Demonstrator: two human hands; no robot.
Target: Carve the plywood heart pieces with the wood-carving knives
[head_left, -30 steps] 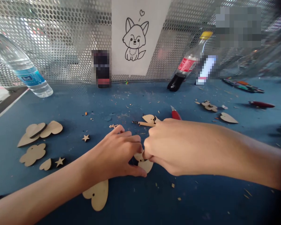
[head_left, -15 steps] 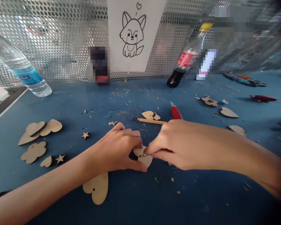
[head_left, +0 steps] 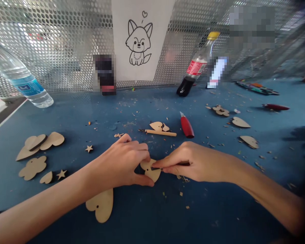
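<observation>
A wooden cutout lies on the blue tabletop, mid-frame. The left hand, at 9 o'clock, grips it, with the thumb along its lower edge. The right hand, at 3 o'clock, pinches a slender dark tool against its face. Nearby lie a wooden-handled carving tool at 12 o'clock, a red-handled craft knife at 1 o'clock and a wooden heart at 7 o'clock.

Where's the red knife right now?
In the head view, the red-handled craft knife lies on the blue work surface, just right of the small wooden-handled tool and above the right hand.
</observation>
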